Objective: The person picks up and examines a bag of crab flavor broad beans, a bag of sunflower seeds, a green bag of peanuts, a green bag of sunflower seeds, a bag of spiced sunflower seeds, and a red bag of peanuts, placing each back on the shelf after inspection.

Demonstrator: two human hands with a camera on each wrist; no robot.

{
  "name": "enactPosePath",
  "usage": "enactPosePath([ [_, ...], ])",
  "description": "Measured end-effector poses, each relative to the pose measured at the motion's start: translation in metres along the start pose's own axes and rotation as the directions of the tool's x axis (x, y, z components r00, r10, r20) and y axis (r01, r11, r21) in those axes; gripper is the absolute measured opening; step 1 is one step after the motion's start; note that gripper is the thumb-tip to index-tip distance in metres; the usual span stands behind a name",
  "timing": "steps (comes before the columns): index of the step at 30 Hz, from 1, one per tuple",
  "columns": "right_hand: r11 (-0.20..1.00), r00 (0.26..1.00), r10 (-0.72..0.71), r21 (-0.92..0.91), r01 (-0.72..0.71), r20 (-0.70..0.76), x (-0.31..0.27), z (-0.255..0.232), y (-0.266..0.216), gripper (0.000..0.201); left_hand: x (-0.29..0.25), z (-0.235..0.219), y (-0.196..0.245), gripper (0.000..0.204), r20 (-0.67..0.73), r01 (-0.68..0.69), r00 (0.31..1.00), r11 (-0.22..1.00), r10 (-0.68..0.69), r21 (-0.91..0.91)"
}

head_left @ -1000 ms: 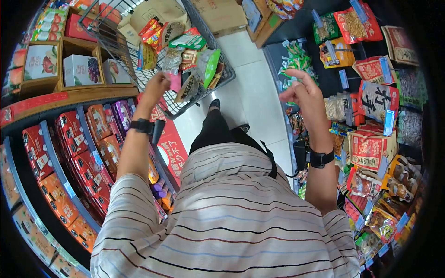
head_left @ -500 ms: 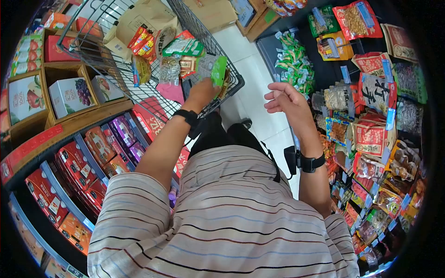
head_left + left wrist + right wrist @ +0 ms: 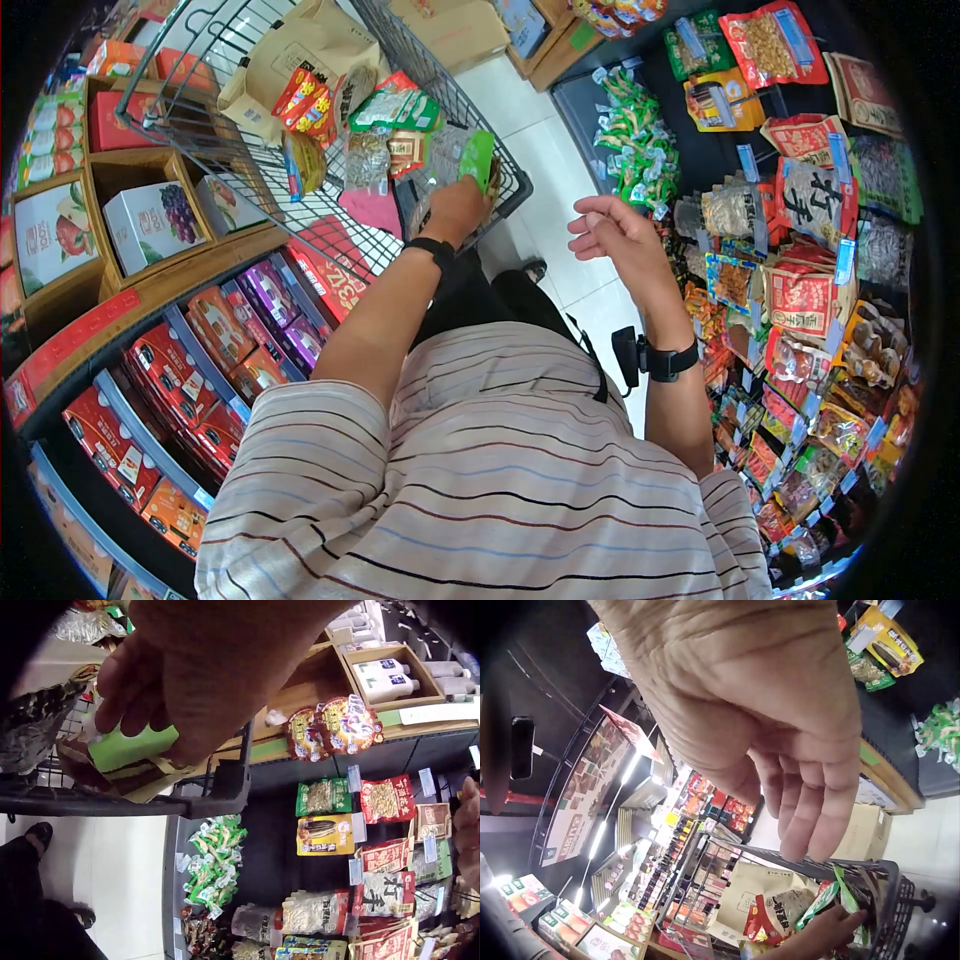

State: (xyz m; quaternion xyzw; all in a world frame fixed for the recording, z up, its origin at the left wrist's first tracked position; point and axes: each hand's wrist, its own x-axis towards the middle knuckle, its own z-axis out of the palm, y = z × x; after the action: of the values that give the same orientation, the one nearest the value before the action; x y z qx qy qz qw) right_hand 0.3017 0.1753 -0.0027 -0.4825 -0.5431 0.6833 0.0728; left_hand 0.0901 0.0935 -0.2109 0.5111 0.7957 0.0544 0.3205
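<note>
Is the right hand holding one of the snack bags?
No, the right hand is raised beside the shopping cart with loosely bent fingers and nothing in them.

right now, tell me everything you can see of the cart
The cart has upright, grey wire-mesh sides with a thick black corner, and a black wheel shows below. It stands on the pale tiled floor, near the person's feet. Inside are a brown bag, various snack packs and something pink. The left hand reaches inside, gripping a green pack; whether it touches the cart is unclear.
</note>
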Motion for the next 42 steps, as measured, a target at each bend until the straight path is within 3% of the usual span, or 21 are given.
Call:
enactPosePath([
  [17, 1.0, 1.0, 0.001, -0.015, -0.001, 0.023, 0.001, 0.003, 0.012, 0.026, 0.015, 0.025, -0.009, 0.03, -0.051, -0.034, 0.998, 0.99, 0.042, 0.133],
  [26, 1.0, 0.999, 0.007, -0.014, -0.007, 0.05, 0.004, 0.004, 0.013, 0.028, 0.017, -0.064, -0.044, 0.025, -0.251, -0.013, 0.967, 0.997, 0.033, 0.082],
  [29, 1.0, 0.998, -0.014, -0.02, 0.015, 0.064, 0.006, 0.005, 0.011, 0.029, -0.004, -0.116, -0.043, 0.022, -0.337, -0.092, 0.937, 0.996, 0.092, 0.015],
  [32, 0.999, 0.996, -0.037, -0.023, 0.039, 0.084, 0.01, 0.005, 0.009, 0.03, -0.027, -0.16, -0.044, 0.019, -0.404, -0.267, 0.879, 0.963, 0.254, 0.026],
  [35, 0.995, 0.991, -0.089, -0.036, 0.093, 0.099, 0.013, 0.007, -0.005, 0.032, -0.054, -0.203, -0.035, 0.017, -0.38, -0.439, 0.852, 0.887, 0.361, -0.141],
  [38, 0.978, 0.975, -0.195, -0.053, 0.202, 0.107, 0.016, 0.009, -0.019, 0.036, -0.081, -0.241, -0.025, 0.018, -0.252, -0.355, 0.933, 0.777, 0.258, -0.519],
  [42, 0.925, 0.922, -0.359, -0.078, 0.372, 0.146, 0.024, 0.01, -0.042, 0.051, -0.115, -0.29, -0.01, 0.019, -0.107, -0.197, 0.975, 0.54, 0.193, -0.818],
])
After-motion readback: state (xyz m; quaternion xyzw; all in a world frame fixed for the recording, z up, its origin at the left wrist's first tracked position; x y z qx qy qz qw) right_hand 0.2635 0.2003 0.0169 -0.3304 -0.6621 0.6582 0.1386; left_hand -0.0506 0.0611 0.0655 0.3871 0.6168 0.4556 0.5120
